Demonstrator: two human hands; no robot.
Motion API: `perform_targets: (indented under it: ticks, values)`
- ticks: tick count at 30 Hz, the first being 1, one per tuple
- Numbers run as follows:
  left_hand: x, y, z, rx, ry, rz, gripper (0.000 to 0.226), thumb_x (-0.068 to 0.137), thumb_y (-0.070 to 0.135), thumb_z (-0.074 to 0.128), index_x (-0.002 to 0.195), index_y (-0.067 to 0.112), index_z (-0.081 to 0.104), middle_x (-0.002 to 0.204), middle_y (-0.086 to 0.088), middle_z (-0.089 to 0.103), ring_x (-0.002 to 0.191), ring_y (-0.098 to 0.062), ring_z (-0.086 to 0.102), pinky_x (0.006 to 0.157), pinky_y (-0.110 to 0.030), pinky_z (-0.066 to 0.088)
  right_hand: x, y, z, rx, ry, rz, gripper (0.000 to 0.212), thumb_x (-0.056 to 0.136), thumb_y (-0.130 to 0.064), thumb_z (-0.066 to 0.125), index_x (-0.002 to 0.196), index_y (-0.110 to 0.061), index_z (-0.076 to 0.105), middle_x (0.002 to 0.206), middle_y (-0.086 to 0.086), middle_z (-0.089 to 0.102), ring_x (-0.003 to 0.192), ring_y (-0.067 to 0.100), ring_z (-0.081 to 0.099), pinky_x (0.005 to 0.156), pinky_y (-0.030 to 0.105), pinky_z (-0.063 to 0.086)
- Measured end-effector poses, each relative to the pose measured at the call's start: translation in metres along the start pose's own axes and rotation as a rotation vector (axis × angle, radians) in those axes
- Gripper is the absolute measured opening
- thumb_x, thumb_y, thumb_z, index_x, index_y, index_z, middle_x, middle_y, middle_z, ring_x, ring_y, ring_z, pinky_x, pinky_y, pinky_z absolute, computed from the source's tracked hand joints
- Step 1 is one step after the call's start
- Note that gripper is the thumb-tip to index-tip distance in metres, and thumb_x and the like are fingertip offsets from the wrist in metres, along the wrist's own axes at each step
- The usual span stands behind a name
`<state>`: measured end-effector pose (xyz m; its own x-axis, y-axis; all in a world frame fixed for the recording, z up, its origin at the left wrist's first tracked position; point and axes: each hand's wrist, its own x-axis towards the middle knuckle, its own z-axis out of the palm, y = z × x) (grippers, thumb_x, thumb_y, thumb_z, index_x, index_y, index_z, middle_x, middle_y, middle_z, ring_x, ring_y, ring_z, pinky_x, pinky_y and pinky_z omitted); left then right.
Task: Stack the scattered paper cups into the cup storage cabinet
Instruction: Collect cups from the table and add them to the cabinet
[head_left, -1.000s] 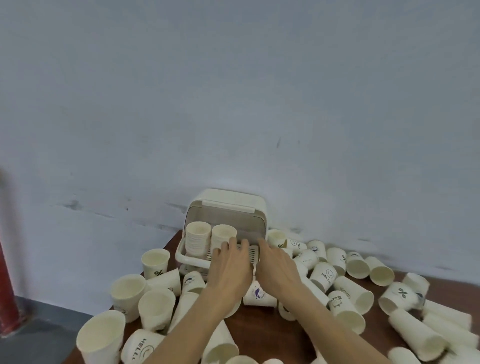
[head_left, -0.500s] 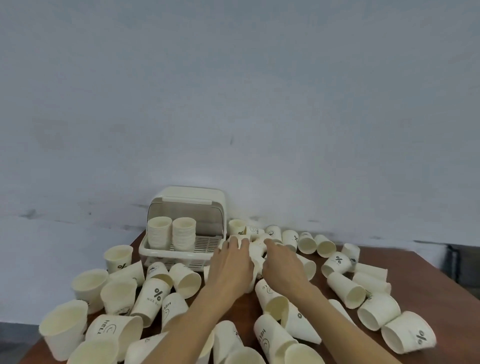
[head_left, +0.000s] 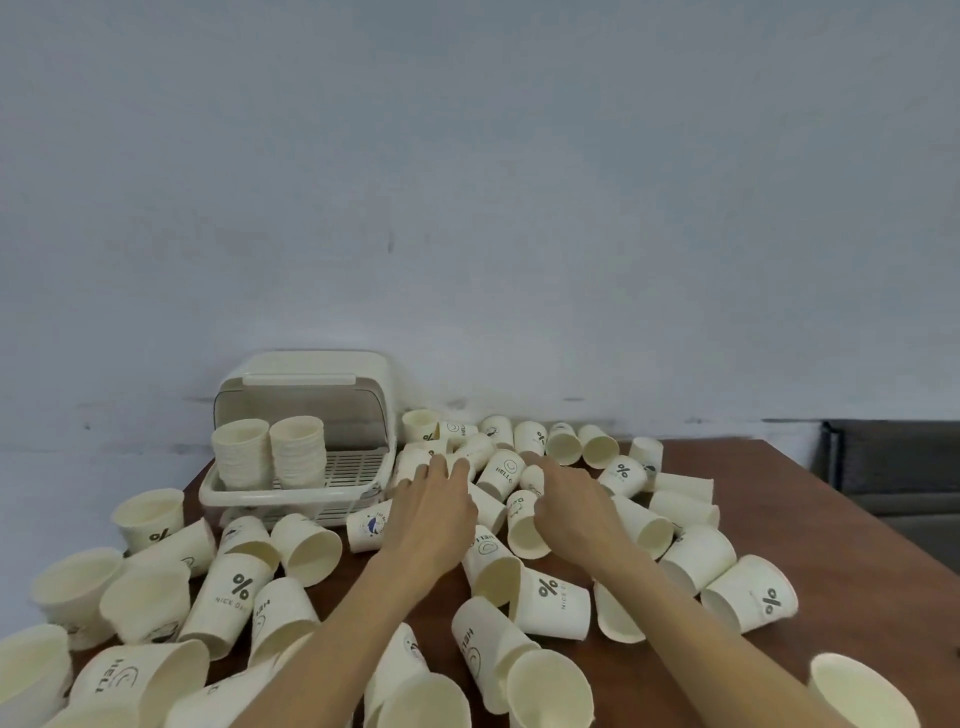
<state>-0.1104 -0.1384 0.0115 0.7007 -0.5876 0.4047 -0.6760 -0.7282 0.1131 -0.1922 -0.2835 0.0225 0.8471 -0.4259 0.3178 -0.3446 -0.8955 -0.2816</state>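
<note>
The cup storage cabinet (head_left: 306, 447) sits at about ten o'clock on the brown surface (head_left: 810, 525), backed against the wall with its lid swung up, so its slatted tray faces the person and can be loaded from the front. Two nested stacks (head_left: 270, 454) stand upright on the tray's left side, leaving the right side of the rack bare, probably to make room for further columns. The loose paper cups (head_left: 550, 603) lie all round, most tipped on their sides, thickest from twelve to two o'clock just right of the cabinet and again at seven to eight o'clock. Both hands reach into the twelve o'clock heap. The left hand (head_left: 434, 512) is palm down, fingers fairly straight and spread, fingertips touching the cups; whether it has caught one I cannot tell. The right hand (head_left: 569, 506) curls over a fallen cup (head_left: 524, 525) whose mouth faces the person, apparently gripping it. Working the pile nearest the cabinet keeps each carry short, I judge, and many cups remain unstacked.
</note>
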Motion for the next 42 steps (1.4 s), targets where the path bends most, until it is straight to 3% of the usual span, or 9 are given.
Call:
perform_targets:
  ticks: [3, 8, 14, 19, 24, 27, 32, 36, 42]
  values:
    - [0.004, 0.003, 0.008, 0.005, -0.018, 0.008, 0.038, 0.096, 0.026, 0.037, 0.134, 0.019, 0.04, 0.124, -0.005, 0.048, 0.111, -0.023, 0.047, 0.089, -0.036, 0.04, -0.002, 0.011, -0.001, -0.014, 0.002, 0.028, 0.04, 0.086, -0.008, 0.04, 0.125, -0.015, 0.043, 0.099, 0.007, 0.06, 0.084, 0.028, 0.051, 0.065, 0.035, 0.037]
    - [0.013, 0.012, 0.02, 0.064, -0.045, 0.01, 0.035, 0.095, 0.028, 0.037, 0.128, 0.019, 0.042, 0.121, -0.004, 0.049, 0.108, -0.022, 0.049, 0.082, -0.034, 0.038, 0.0, 0.035, 0.001, -0.01, -0.032, 0.092, 0.039, 0.087, -0.009, 0.043, 0.126, -0.013, 0.045, 0.106, 0.009, 0.06, 0.096, 0.031, 0.055, 0.065, 0.034, 0.037]
    - [0.022, 0.022, 0.037, 0.056, -0.103, 0.01, 0.037, 0.095, 0.027, 0.038, 0.13, 0.017, 0.043, 0.123, -0.006, 0.047, 0.111, -0.024, 0.048, 0.081, -0.035, 0.04, -0.003, 0.056, 0.003, -0.012, -0.051, 0.132, 0.016, 0.086, -0.007, 0.042, 0.101, -0.012, 0.045, 0.09, 0.006, 0.055, 0.082, 0.028, 0.05, 0.061, 0.034, 0.033]
    - [0.032, 0.038, 0.051, 0.048, -0.117, 0.057, 0.033, 0.096, 0.028, 0.038, 0.125, 0.018, 0.047, 0.122, -0.006, 0.048, 0.109, -0.023, 0.049, 0.081, -0.033, 0.039, -0.003, 0.071, 0.006, -0.005, -0.062, 0.169, 0.037, 0.089, -0.009, 0.045, 0.126, -0.012, 0.047, 0.115, 0.012, 0.058, 0.098, 0.031, 0.058, 0.069, 0.033, 0.038]
    - [0.048, 0.061, 0.068, 0.04, -0.128, 0.12, 0.031, 0.094, 0.023, 0.04, 0.123, 0.017, 0.048, 0.121, -0.005, 0.049, 0.108, -0.024, 0.049, 0.083, -0.034, 0.04, 0.006, 0.092, 0.008, -0.032, -0.079, 0.21, 0.029, 0.088, -0.009, 0.044, 0.117, -0.013, 0.05, 0.097, 0.008, 0.058, 0.077, 0.024, 0.048, 0.064, 0.034, 0.04]
    - [0.06, 0.072, 0.08, 0.059, -0.145, 0.162, 0.032, 0.092, 0.019, 0.042, 0.124, 0.018, 0.05, 0.119, -0.005, 0.05, 0.108, -0.025, 0.05, 0.084, -0.035, 0.042, 0.013, 0.105, 0.01, -0.062, -0.082, 0.243, 0.027, 0.088, -0.012, 0.045, 0.115, -0.014, 0.048, 0.096, 0.008, 0.061, 0.086, 0.028, 0.058, 0.069, 0.039, 0.05]
    - [0.075, 0.079, 0.097, 0.163, -0.272, 0.235, 0.024, 0.092, 0.013, 0.044, 0.108, 0.017, 0.061, 0.119, -0.004, 0.045, 0.109, -0.025, 0.044, 0.081, -0.036, 0.038, 0.023, 0.122, 0.013, -0.074, -0.066, 0.26, 0.029, 0.09, -0.013, 0.046, 0.119, -0.013, 0.047, 0.105, 0.012, 0.062, 0.089, 0.027, 0.058, 0.065, 0.034, 0.042]
    - [0.081, 0.074, 0.111, 0.338, -0.368, 0.293, 0.029, 0.087, 0.013, 0.05, 0.115, 0.016, 0.06, 0.131, -0.009, 0.038, 0.12, -0.026, 0.038, 0.093, -0.039, 0.035, 0.025, 0.135, 0.013, -0.116, -0.014, 0.345, 0.019, 0.09, -0.016, 0.049, 0.109, -0.011, 0.051, 0.101, 0.01, 0.063, 0.09, 0.027, 0.06, 0.065, 0.032, 0.038]
    - [0.082, 0.076, 0.115, 0.277, -0.32, 0.244, 0.037, 0.086, 0.012, 0.05, 0.123, 0.016, 0.05, 0.125, -0.006, 0.043, 0.114, -0.024, 0.045, 0.094, -0.038, 0.038, 0.018, 0.15, 0.015, -0.189, -0.044, 0.438, 0.003, 0.086, -0.013, 0.052, 0.087, -0.015, 0.054, 0.099, 0.005, 0.063, 0.09, 0.023, 0.06, 0.065, 0.029, 0.038]
